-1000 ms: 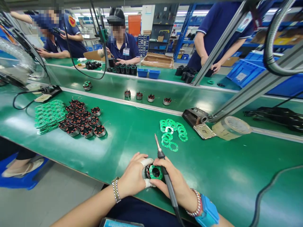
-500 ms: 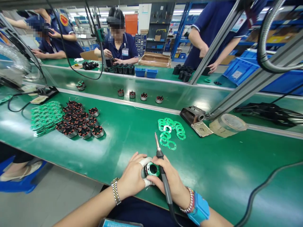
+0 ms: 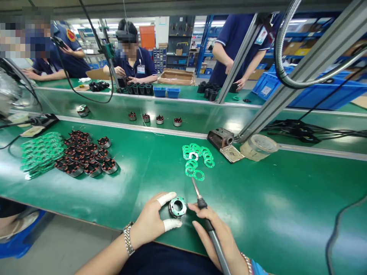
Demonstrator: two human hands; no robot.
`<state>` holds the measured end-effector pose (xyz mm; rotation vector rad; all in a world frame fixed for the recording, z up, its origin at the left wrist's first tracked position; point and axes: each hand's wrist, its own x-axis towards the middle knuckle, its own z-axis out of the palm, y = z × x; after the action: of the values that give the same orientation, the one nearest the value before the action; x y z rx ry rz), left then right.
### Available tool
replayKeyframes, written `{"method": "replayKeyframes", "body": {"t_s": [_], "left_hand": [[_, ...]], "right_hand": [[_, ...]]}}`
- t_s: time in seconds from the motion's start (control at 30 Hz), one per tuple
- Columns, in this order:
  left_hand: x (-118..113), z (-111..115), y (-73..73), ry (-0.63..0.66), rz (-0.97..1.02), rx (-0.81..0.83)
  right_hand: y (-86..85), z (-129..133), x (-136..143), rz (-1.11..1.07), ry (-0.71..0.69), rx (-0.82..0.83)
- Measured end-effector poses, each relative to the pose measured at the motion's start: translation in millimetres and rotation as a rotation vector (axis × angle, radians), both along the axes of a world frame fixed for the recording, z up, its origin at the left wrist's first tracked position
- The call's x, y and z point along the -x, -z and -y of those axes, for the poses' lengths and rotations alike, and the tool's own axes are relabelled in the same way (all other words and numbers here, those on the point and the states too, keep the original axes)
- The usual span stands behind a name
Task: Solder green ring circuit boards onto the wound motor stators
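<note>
Between the white-covered thumb and finger of my left hand (image 3: 151, 219) is a round motor part with a green ring board on top (image 3: 178, 206). My right hand (image 3: 219, 233) holds a soldering iron (image 3: 202, 203), its tip pointing up and away over the bench; the thumb and index finger are a little apart from the motor part. Beyond the tip lie loose green ring boards (image 3: 208, 157). Further left sit a cluster of copper-wound motor parts (image 3: 92, 147) and a stack of green boards (image 3: 43, 151).
A metal iron stand (image 3: 222, 137) with a sponge pad (image 3: 233, 153) and a tape-wrapped round container (image 3: 258, 147) stand at the back right. Several wound parts line the ledge. A slanted metal post (image 3: 292, 72) rises at right. People work across the bench.
My right hand has let go of the motor part and moved right with the iron. My left hand still grips the part. The camera view has shifted.
</note>
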<state>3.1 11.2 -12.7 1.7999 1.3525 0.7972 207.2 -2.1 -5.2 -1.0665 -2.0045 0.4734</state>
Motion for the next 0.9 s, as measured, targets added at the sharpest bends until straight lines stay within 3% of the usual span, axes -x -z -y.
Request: {"method": "replayKeyframes", "body": {"t_s": [0.13, 0.37, 0.5, 0.63, 0.77, 0.9], "left_hand": [[-8, 0, 2.4, -0.074, 0.019, -0.042], [-10, -1, -2.8, -0.048, 0.041, -0.035], [-4, 1, -0.3, -0.03, 0.094, 0.076], [16, 3, 2.8, 0.091, 0.383, 0.258], [21, -4, -1.5, -0.073, 0.467, 0.331], [5, -14, -8.2, -0.243, 0.502, 0.343]], "right_hand": [[4.6, 3, 3, -0.029, -0.007, 0.107], [9.6, 2, 7, -0.147, -0.016, 0.342], [12.9, 1, 6, -0.147, -0.015, 0.318], [9.8, -1, 7, -0.143, -0.032, 0.243], [4.0, -9, 22, -0.089, -0.115, 0.155], [0.0, -19, 29, -0.069, -0.13, 0.108]]}}
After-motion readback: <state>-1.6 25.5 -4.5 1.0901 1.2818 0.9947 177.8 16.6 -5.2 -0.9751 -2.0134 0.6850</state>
